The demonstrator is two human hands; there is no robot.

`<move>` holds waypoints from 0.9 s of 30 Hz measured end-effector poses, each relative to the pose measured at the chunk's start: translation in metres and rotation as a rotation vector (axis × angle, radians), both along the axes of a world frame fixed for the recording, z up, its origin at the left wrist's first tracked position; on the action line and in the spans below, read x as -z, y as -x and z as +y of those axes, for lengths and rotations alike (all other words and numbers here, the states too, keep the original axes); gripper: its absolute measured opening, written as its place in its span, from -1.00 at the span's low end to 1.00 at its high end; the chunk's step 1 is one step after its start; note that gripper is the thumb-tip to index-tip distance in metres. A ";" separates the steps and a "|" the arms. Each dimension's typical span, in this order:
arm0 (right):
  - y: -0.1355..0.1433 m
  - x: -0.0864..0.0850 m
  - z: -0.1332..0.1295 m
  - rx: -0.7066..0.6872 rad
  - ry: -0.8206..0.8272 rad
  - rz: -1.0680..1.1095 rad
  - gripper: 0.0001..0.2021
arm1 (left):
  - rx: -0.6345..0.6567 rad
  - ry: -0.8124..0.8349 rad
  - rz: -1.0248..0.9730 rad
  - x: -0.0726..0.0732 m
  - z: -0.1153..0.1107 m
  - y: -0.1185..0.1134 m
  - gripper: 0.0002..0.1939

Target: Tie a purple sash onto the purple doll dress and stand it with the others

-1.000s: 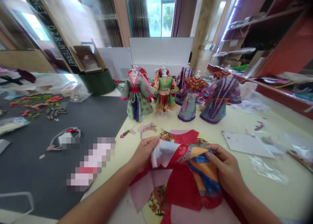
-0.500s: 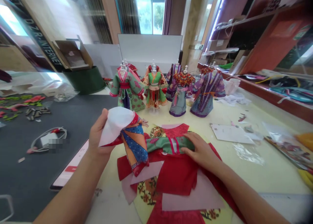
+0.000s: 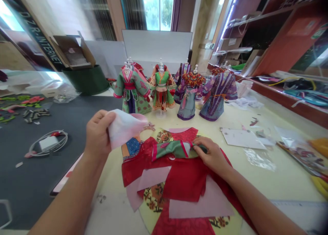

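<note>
Left hand [image 3: 98, 134] pinches pale cloth [image 3: 125, 127], lifted off table [image 3: 282, 180]. Right hand [image 3: 211, 154] grips green garment [image 3: 171, 148] atop red pieces [image 3: 186, 180].

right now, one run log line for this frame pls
left hand: grips white cloth piece, lifted | right hand: pinches green garment on red fabric | behind: dressed doll stands

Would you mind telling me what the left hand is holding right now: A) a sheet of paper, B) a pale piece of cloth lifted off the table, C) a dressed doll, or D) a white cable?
B: the left hand pinches a pale cloth raised above the red garment, while the right hand rests on a green strip and the cable lies untouched.
</note>
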State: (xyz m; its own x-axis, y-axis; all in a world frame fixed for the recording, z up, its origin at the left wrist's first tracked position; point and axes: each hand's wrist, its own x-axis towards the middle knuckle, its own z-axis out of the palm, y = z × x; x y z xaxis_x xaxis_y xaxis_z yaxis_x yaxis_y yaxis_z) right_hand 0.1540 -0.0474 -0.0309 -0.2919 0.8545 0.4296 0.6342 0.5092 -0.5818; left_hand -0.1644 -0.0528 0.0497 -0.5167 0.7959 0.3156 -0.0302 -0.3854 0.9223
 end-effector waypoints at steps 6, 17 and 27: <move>-0.004 -0.014 -0.011 -0.137 0.080 0.083 -0.91 | 0.044 0.270 0.524 0.019 0.008 -0.006 -0.69; 0.003 -0.017 -0.021 -0.284 0.157 0.140 -0.88 | 0.767 0.098 0.914 0.060 -0.019 -0.107 -0.77; -0.037 -0.021 0.002 0.286 0.214 -0.393 -0.73 | 0.453 0.251 0.332 0.038 -0.013 -0.055 -0.80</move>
State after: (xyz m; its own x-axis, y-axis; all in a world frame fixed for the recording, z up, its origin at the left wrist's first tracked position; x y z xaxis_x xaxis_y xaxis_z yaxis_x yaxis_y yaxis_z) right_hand 0.1911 -0.0458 -0.0100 -0.1381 0.9802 0.1422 0.9215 0.1798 -0.3443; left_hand -0.1090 -0.0662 0.0120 -0.0160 0.9843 0.1760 0.1645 -0.1710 0.9714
